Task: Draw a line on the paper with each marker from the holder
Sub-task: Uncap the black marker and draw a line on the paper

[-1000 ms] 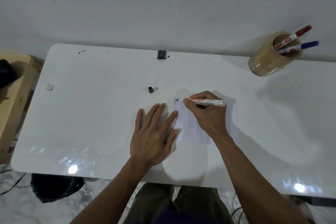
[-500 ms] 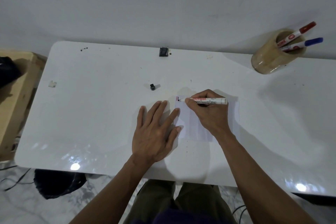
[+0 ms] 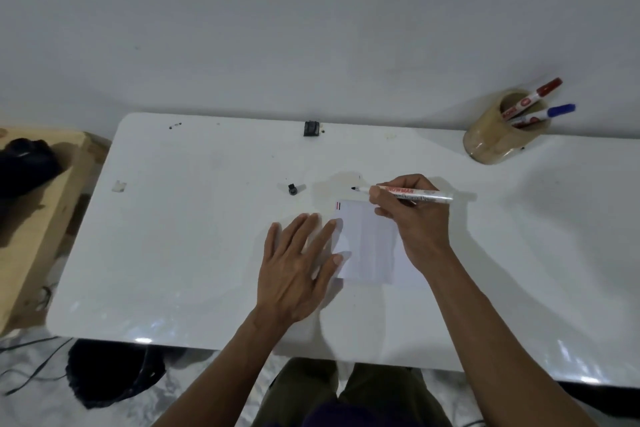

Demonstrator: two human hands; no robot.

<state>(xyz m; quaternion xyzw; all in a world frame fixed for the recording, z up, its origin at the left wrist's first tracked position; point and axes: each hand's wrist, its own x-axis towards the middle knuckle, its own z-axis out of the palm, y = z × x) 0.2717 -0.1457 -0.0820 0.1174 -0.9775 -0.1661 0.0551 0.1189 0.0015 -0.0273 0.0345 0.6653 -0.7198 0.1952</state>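
A small white paper [image 3: 369, 243] lies on the white table [image 3: 194, 253], with short red and black lines at its top left corner. My left hand [image 3: 298, 263] lies flat, fingers spread, its fingertips on the paper's left edge. My right hand [image 3: 412, 215] grips an uncapped white marker [image 3: 412, 193] with a black tip, held just beyond the paper's far edge, tip pointing left. A black cap [image 3: 293, 188] lies left of the tip. The tan holder [image 3: 495, 137] at the far right holds a red-capped marker [image 3: 540, 94] and a blue-capped marker [image 3: 550, 113].
A small black clip-like object [image 3: 311, 127] sits at the table's far edge by the wall. A scrap of tape [image 3: 119, 186] lies at the left. A wooden stand [image 3: 38, 218] with a dark object is beside the table's left end. Cables and a dark bag lie on the floor.
My right hand has lifted the marker off the paper's top left corner and moved it slightly up and away, leaving a black line beside the red one. My left hand stays put.
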